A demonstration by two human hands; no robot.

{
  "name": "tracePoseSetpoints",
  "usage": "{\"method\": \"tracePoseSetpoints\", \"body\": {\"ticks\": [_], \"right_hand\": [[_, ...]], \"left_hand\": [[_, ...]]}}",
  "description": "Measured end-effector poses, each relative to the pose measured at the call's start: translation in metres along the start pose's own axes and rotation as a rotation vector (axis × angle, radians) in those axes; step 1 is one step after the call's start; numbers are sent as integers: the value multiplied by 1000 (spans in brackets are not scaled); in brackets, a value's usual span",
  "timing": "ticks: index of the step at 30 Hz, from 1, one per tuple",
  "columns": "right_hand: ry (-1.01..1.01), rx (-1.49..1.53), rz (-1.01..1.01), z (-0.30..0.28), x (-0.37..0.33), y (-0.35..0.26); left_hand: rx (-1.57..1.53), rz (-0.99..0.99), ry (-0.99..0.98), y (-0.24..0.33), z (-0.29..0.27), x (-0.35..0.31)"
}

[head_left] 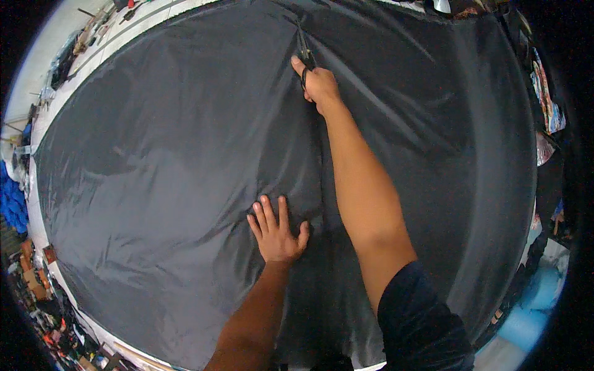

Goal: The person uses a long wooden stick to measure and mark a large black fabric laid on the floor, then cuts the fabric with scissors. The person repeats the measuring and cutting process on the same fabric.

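A large sheet of dark grey fabric (154,167) spreads over nearly the whole work table, with creases fanning out around a pair of scissors (304,49). My right hand (320,86) grips the scissors by their dark handles, arm stretched far forward. Their blades point away from me and lie in the cloth near its far edge. From there a dark line in the fabric runs back toward me, between my arms. Nearer to me and to the left, my left hand (278,238) rests flat on the cloth with fingers spread, holding nothing.
The table's pale rim (41,210) shows around the fabric at the left. Mixed clutter (52,321) fills the lower left, below a bright blue bundle (12,198). Light blue rolls (526,324) stand at the lower right. Small tools (133,11) lie past the far left edge.
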State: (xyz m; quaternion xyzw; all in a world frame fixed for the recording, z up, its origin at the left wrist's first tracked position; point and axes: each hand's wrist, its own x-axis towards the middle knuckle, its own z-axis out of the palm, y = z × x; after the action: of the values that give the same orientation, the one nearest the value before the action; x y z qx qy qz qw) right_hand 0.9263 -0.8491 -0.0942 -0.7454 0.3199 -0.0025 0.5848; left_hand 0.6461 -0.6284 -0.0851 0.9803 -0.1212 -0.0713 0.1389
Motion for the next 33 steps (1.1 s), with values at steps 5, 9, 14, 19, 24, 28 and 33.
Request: {"method": "tracePoseSetpoints", "body": {"ticks": [5,9,14,19,24,28,33], "right_hand": [[-93,65,51,12,50,-33],[-61,70,15,7,96,-48],[-43,-5,-24,20,126,-63],[111,-152,-178,20,135,-59],[25,332,-216,0,53,-65],[40,438,-197,-45,-129,10],[658,-155,-66,-212,-435,274]], "left_hand": [[16,33,31,-4,7,-3],[1,9,-29,0,3,-4],[-8,-10,-35,-3,6,-5],[-22,-13,-58,2,0,-2],[-22,-7,-46,4,-1,5],[-30,-36,19,-6,3,-4],[-89,1,12,5,-7,3]]}}
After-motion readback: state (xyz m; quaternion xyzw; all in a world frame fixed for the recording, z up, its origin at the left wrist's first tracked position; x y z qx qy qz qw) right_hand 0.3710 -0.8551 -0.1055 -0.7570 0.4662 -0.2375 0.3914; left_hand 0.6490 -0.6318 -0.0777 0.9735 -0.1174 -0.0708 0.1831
